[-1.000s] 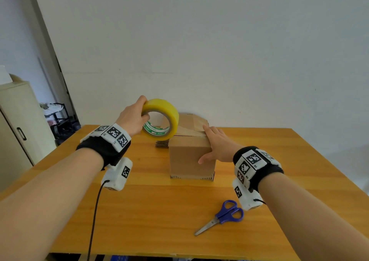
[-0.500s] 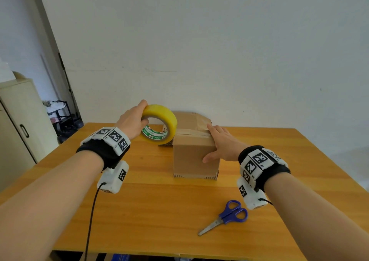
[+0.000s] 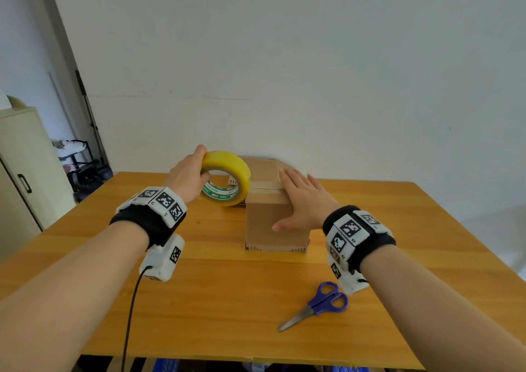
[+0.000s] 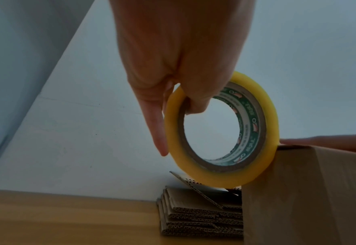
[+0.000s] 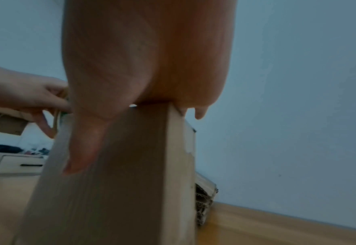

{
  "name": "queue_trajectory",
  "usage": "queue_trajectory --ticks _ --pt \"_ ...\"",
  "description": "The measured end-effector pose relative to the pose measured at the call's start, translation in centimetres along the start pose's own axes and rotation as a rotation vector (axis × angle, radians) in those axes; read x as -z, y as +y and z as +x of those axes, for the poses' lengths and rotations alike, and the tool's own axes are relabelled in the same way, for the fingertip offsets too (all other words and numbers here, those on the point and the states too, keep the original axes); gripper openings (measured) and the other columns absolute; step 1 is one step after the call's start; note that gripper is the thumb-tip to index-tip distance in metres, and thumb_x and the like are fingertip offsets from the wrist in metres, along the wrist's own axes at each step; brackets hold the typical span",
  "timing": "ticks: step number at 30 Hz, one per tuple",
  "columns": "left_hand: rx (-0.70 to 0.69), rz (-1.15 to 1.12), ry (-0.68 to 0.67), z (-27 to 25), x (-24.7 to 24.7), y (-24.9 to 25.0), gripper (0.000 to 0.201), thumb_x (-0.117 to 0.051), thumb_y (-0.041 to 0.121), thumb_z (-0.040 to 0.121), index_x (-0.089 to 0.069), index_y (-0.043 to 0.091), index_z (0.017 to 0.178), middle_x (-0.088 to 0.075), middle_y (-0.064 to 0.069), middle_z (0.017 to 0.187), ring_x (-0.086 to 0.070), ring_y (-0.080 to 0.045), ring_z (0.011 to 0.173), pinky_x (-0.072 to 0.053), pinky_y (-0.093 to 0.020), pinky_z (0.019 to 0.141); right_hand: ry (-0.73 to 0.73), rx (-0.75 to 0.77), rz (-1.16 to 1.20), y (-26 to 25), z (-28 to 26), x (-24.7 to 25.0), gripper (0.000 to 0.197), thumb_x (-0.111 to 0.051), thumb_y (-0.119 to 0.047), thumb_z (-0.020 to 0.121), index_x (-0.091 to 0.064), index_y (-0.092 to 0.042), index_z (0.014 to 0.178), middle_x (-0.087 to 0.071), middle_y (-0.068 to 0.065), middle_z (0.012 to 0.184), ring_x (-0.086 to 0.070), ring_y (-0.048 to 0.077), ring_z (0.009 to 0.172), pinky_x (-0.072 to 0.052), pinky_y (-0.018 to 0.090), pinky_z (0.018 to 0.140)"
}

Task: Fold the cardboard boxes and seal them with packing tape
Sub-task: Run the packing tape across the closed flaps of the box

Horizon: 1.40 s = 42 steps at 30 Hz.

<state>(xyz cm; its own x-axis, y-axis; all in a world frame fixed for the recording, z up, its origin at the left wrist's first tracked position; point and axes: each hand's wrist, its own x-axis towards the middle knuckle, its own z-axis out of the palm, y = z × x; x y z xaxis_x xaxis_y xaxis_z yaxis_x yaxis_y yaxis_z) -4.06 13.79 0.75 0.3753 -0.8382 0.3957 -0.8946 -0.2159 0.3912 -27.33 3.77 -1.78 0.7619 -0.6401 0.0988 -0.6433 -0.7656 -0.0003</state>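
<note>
A folded cardboard box (image 3: 270,226) stands upright mid-table, with a strip of tape across its top. My right hand (image 3: 301,200) lies flat on the box's top right edge, fingers straight, thumb down the front face (image 5: 82,149). My left hand (image 3: 189,176) grips a yellow roll of packing tape (image 3: 227,178), thumb through its core (image 4: 195,99), fingers over the rim. The roll (image 4: 223,131) touches the box's upper left edge (image 4: 298,182).
A stack of flat cardboard sheets (image 4: 202,213) lies behind the box, against the wall. Blue-handled scissors (image 3: 318,304) lie on the wooden table (image 3: 227,300) near my right wrist. A beige cabinet (image 3: 25,172) stands at the far left.
My left hand has lowered the tape roll down the box's left side. My right hand stays pressed on the box top. The camera has tilted slightly.
</note>
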Motion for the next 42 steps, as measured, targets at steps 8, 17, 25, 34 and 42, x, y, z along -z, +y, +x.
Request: queue_trajectory --ticks 8,17,25,34,42 --pt "0.012 -0.024 -0.003 -0.1 -0.5 0.1 0.020 -0.050 0.009 0.093 -0.038 0.010 0.110 -0.052 -0.011 0.084 -0.053 -0.027 0.069 -0.039 -0.036 0.059 0.050 0.089 -0.032 -4.5 1.5 -0.9 0.101 -0.043 -0.069 0.085 0.004 -0.011 0.153 0.000 0.004 0.161 -0.001 0.017 0.148 -0.002 0.036 0.121" --pt "0.002 -0.024 -0.027 -0.3 -0.9 0.0 0.022 -0.051 0.009 0.093 -0.039 0.008 0.112 -0.052 -0.012 0.082 -0.052 -0.025 0.065 -0.040 -0.036 0.056 0.011 0.022 -0.016 -2.0 0.3 -0.1 0.087 -0.040 -0.063 0.091 -0.004 -0.014 0.153 -0.005 0.002 0.161 -0.008 0.016 0.147 -0.008 0.031 0.118" --pt "0.041 -0.062 -0.059 -0.6 -1.1 0.3 0.025 -0.050 0.009 0.094 -0.037 0.008 0.115 -0.055 -0.014 0.081 -0.060 -0.032 0.069 -0.054 -0.049 0.064 -0.053 -0.116 -0.014 0.5 -1.4 0.6 0.093 -0.037 -0.068 0.088 -0.002 -0.011 0.153 -0.005 0.004 0.161 -0.009 0.019 0.148 -0.011 0.033 0.118" --pt "0.021 -0.087 -0.096 -0.9 -1.3 0.5 0.022 -0.055 0.015 0.091 -0.039 0.012 0.105 -0.050 -0.005 0.078 -0.054 -0.028 0.071 -0.036 -0.031 0.053 0.025 0.043 -0.003 -4.0 0.7 -0.6 0.090 -0.037 -0.066 0.090 -0.002 -0.013 0.153 -0.006 0.003 0.161 -0.007 0.017 0.148 -0.005 0.034 0.120" --pt "-0.149 -0.299 -0.251 -0.8 -0.8 0.9 0.052 -0.042 0.050 0.092 -0.039 0.022 0.135 -0.053 0.002 0.124 -0.053 -0.016 0.111 -0.042 -0.031 0.093 0.079 0.067 -0.001 -3.7 0.9 -1.1 0.078 -0.038 -0.055 0.096 -0.006 -0.012 0.153 -0.013 0.004 0.160 -0.013 0.019 0.147 -0.009 0.034 0.119"
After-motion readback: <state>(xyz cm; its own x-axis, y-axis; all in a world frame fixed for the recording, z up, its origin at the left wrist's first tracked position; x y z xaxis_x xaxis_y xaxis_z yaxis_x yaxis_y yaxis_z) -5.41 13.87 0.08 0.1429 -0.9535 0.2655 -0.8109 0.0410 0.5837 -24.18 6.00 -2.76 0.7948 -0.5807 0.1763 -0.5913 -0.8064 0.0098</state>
